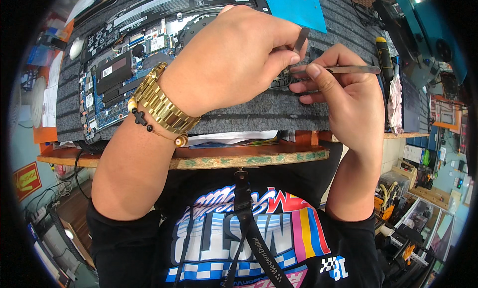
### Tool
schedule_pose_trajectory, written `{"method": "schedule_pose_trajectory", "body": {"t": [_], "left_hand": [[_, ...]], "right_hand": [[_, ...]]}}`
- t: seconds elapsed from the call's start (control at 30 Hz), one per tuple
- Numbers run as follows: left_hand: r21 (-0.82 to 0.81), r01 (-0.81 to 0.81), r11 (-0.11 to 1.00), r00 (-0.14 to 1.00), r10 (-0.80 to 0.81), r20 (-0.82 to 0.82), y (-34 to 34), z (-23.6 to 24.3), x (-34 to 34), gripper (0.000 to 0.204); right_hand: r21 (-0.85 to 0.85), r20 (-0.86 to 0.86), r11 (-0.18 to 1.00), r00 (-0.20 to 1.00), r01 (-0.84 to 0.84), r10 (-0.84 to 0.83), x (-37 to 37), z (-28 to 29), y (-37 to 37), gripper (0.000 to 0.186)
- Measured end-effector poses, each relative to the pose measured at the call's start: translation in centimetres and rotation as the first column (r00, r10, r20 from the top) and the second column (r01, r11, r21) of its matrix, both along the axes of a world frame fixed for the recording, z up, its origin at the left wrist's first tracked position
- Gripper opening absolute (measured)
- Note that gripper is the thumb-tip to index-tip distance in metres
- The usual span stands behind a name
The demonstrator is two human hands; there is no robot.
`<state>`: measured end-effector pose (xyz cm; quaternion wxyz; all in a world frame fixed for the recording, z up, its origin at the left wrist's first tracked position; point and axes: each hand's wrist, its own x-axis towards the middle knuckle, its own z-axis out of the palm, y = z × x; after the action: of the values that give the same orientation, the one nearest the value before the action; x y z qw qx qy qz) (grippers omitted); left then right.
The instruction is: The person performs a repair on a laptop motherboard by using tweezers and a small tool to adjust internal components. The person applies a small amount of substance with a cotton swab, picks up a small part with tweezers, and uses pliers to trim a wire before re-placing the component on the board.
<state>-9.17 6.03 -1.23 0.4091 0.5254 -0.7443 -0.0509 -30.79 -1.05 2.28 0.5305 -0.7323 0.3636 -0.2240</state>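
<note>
My left hand (pixel 234 64), wearing a gold watch and beaded bracelets, reaches over an opened laptop (pixel 107 91) with exposed blue board and black battery. Its thumb and forefinger pinch a narrow dark metal tool (pixel 301 38), pointing up. At its right, my right hand (pixel 348 94) grips a pair of metal tweezers (pixel 358 69) held nearly level, tip toward the left hand. Beneath the fingertips of both hands is a small dark piece of circuitry (pixel 281 80), mostly hidden by them, so its kind is unclear.
The work rests on a ridged grey mat (pixel 224 123) atop a wooden bench with a worn front edge (pixel 249 159). A blue sheet (pixel 291 6) lies behind. At right are a yellow-topped screwdriver (pixel 382 54), crumpled tissue (pixel 396 101) and teal equipment (pixel 423 24). Papers and cables line the left.
</note>
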Motion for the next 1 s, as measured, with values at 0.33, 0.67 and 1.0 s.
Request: {"method": "schedule_pose_trajectory", "body": {"t": [0.33,0.67,1.0], "left_hand": [[0.011,-0.032,0.999,0.994,0.033,-0.104,0.1,0.7,0.3,0.011],[-0.006,-0.021,1.0,0.998,0.02,-0.058,0.4,1.0,0.5,0.012],[0.154,0.034,0.987,0.986,-0.007,-0.168,0.7,1.3,0.6,0.013]], "right_hand": [[0.01,0.004,1.0,1.0,0.006,-0.006,-0.1,-0.1,0.0,0.012],[-0.054,-0.022,0.999,1.0,0.002,-0.003,0.3,0.3,0.4,0.012],[0.001,-0.077,0.997,0.994,-0.076,0.075,0.6,0.7,-1.2,0.012]]}}
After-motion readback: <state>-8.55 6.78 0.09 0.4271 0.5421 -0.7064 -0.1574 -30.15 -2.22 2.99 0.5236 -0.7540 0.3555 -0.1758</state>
